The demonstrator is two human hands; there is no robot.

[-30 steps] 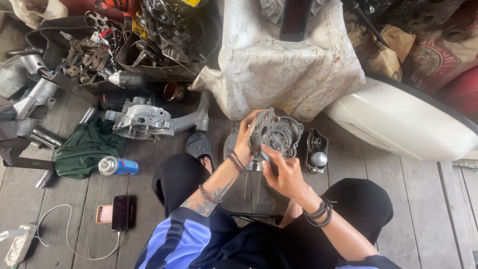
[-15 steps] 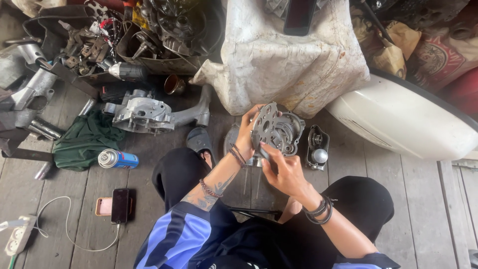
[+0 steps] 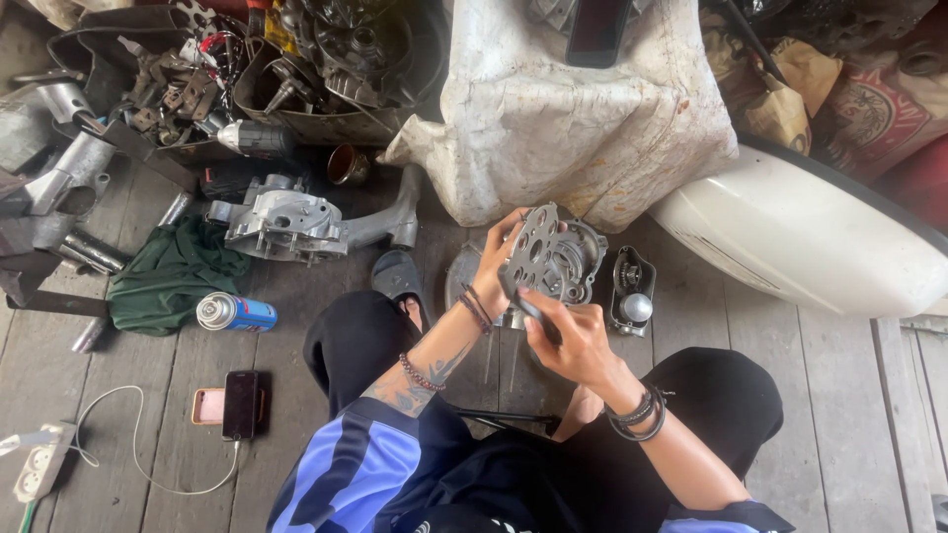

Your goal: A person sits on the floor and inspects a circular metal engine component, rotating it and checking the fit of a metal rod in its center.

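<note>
**Engine cover held up in both hands**

While I sit on the plank floor (image 3: 839, 415), the head camera looks straight down at my knees and hands. My left hand (image 3: 494, 259) is clenched on the left edge of a flat metal plate (image 3: 533, 252) full of round holes, holding it tilted up on edge above my lap. My right hand (image 3: 568, 336) is closed just beneath the plate, its fingers curled near the lower edge; I cannot tell what, if anything, it pinches there. Right behind the plate, touching it or nearly so, sits the round grey engine casing (image 3: 578, 262) on the floor between my knees.

Just beside the casing on the right lies a small dark part with a shiny ball (image 3: 632, 291). To the left, well apart, lie a bigger engine block (image 3: 286, 225), a green cloth (image 3: 173, 276), a blue spray can (image 3: 235, 313) and a phone (image 3: 240, 405) on a cable. A white sack (image 3: 573, 118) and a white curved panel (image 3: 810, 237) stand beyond my hands.
</note>
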